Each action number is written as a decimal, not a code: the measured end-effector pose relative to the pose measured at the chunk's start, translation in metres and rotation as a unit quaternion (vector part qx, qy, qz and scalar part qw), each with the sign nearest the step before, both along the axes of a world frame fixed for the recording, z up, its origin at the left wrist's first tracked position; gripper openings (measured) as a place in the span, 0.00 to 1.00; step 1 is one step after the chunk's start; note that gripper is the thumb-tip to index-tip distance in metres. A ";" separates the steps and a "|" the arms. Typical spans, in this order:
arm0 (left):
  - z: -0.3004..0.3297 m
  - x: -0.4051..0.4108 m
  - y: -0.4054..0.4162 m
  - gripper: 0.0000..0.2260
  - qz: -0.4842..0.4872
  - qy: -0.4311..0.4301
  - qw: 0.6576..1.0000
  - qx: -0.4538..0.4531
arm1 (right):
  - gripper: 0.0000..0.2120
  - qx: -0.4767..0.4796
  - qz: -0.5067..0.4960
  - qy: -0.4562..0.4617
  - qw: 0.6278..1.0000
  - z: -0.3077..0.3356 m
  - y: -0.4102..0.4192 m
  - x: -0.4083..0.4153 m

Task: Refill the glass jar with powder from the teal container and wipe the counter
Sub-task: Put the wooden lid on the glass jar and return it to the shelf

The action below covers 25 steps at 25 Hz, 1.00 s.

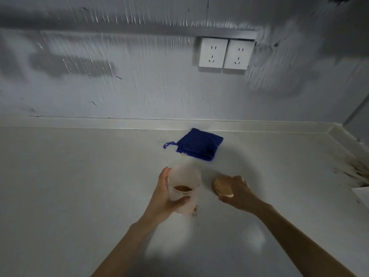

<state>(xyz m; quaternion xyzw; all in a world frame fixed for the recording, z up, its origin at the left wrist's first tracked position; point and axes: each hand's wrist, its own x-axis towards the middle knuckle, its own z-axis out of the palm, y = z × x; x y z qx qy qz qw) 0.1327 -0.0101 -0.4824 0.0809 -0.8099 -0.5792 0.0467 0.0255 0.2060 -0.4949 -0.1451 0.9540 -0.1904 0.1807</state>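
Left hand (165,196) wrapped around frosted glass jar (184,188), brown powder (182,188) inside | right hand (237,193) gripping round wooden lid (220,186) | folded blue cloth (199,144) frame centre, on pale counter (79,176)

I see my left hand (162,198) wrapped around a clear frosted glass jar (184,188) standing open on the pale bench (69,176), with a little brown powder (182,188) in it. A few brown crumbs (195,209) lie on the bench just beside the jar's base. To its right, my right hand (238,193) holds a round wooden lid (221,186), tilted. Farther back lies a folded dark blue cloth (199,144) near the wall, below two white wall sockets (225,53).
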 end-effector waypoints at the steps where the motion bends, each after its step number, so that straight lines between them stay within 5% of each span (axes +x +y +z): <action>1: 0.001 -0.004 0.003 0.43 0.002 -0.004 1.000 0.005 | 0.39 0.010 -0.014 -0.017 1.000 -0.007 -0.002 -0.008; 6: -0.012 -0.011 0.006 0.36 0.021 0.003 1.000 0.011 | 0.42 0.082 0.027 -0.014 0.996 -0.018 -0.014 -0.032; 10: -0.011 -0.010 0.003 0.40 0.043 -0.019 0.999 -0.001 | 0.41 0.097 0.068 0.010 0.993 -0.013 -0.014 -0.036; 16: -0.009 -0.009 0.002 0.41 0.044 -0.037 0.998 -0.001 | 0.29 -0.185 0.042 0.015 0.982 0.046 -0.036 -0.025; 20: -0.006 -0.008 0.003 0.37 0.038 -0.033 0.999 0.010 | 0.21 -0.492 0.112 -0.009 0.863 0.094 -0.055 -0.004; 22: -0.005 -0.009 0.003 0.35 0.035 -0.029 0.999 0.020 | 0.22 -0.538 0.136 0.001 0.832 0.093 -0.061 0.007; 25: -0.005 -0.008 0.002 0.34 0.040 -0.017 0.998 0.036 | 0.23 -0.516 0.142 0.042 0.844 0.065 -0.070 0.020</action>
